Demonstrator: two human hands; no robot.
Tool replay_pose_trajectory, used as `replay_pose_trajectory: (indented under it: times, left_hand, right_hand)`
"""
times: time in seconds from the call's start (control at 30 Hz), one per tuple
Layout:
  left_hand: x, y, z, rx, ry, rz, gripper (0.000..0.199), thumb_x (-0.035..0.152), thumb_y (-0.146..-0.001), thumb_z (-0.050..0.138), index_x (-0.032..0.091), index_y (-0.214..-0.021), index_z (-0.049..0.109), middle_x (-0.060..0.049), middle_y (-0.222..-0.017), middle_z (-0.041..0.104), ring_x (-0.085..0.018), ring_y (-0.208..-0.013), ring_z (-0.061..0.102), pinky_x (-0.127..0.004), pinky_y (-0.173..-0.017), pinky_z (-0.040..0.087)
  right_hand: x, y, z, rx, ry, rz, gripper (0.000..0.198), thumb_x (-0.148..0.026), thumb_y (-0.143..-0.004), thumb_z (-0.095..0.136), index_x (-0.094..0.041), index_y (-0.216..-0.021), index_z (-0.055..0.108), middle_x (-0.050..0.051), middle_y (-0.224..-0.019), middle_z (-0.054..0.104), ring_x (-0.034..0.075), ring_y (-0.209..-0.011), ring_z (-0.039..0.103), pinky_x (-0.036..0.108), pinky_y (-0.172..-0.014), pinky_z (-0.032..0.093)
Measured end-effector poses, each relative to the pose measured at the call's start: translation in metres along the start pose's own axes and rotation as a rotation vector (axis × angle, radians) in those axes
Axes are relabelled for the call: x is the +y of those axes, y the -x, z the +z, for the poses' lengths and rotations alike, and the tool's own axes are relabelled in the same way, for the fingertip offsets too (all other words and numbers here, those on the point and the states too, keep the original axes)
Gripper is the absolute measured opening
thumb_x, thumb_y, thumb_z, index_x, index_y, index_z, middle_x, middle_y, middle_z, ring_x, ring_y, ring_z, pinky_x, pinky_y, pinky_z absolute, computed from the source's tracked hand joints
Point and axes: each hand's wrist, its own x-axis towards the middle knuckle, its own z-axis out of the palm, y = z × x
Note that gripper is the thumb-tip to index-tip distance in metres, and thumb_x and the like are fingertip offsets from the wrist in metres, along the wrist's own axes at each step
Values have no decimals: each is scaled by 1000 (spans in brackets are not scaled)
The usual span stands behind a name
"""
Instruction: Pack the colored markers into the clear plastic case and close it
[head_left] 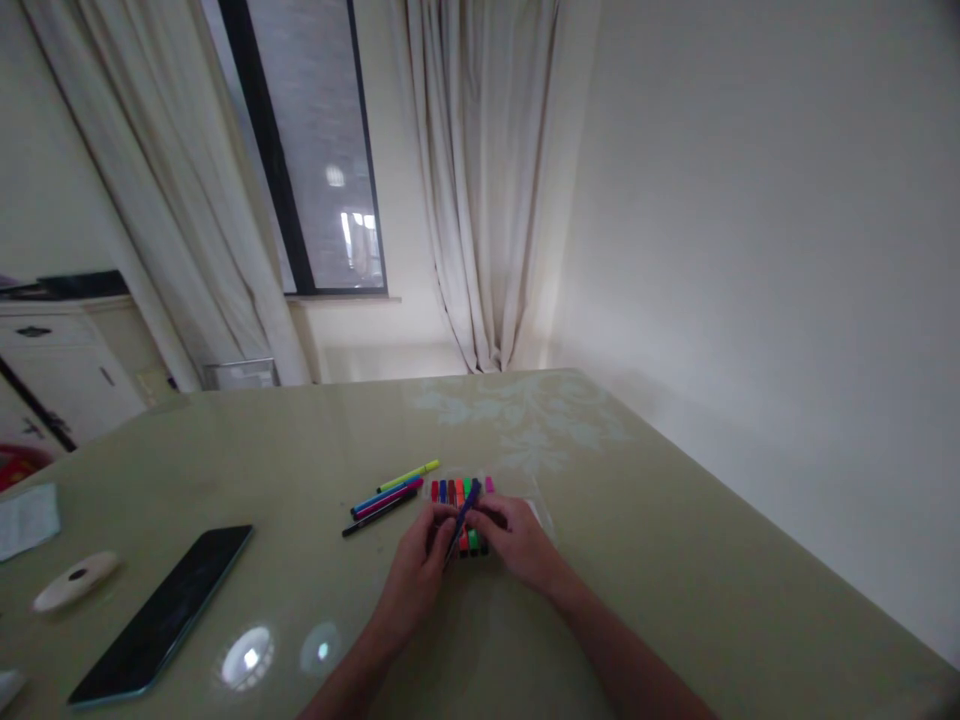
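A felt-tip pen (466, 507) with a dark blue cap is held at a slant between my two hands. My left hand (417, 562) pinches its lower part. The fingers of my right hand (517, 538) are closed on it from the other side, nearer the cap. Just beneath lies a clear plastic pen case (546, 516) holding a row of felt-tip pens with red, blue, brown, orange, green and pink ends; my hands cover part of it. Left of the case, several loose pens lie together: a yellow pen (408, 476), a blue pen (375, 497), and a black pen (379, 514) among them.
The glossy table (300, 450) borders a white wall (750, 250) on the right. A dark tablet (165, 610) lies at front left, beside a white oval object (76, 582) and a pale folded cloth or paper (28, 520). Curtains (487, 200) hang behind.
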Motion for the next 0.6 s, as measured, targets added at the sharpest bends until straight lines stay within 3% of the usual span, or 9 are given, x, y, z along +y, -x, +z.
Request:
replay_pose_trajectory:
  times: [0.17,0.27,0.47,0.6]
  left_hand:
    - [8,4,3,-61,133,-38,43,55,-92,62,18,-113,68,-8,-101,74,-23,-89,69,-33,-79,55]
    - [12,4,2,-43,155,-54,48,58,-89,65,17,-112,71,-9,-97,75,-24,-85,70,-35,-78,57]
    - [14,3,2,-33,106,-50,52,63,-88,63,18,-111,73,-7,-94,78,-23,-79,72,-35,-75,59]
    - [10,6,-1,-12,-131,77,42,54,-98,53,21,-115,73,-9,-106,78,-25,-94,73,-38,-85,59]
  right_hand:
    - [6,-3,-2,71,-253,122,36,-53,-90,66,-19,-92,74,0,-76,65,14,-65,56,23,-58,44]
    - [8,-4,-4,79,-363,133,39,-57,-87,69,-18,-93,73,1,-78,66,14,-68,59,24,-61,48]
    - [2,-4,-3,61,-431,120,38,-55,-83,74,-19,-95,75,3,-85,72,17,-78,64,27,-70,50]
    - [9,-10,-13,164,-446,114,37,-53,-82,74,-18,-94,75,4,-81,73,16,-72,64,26,-63,46]
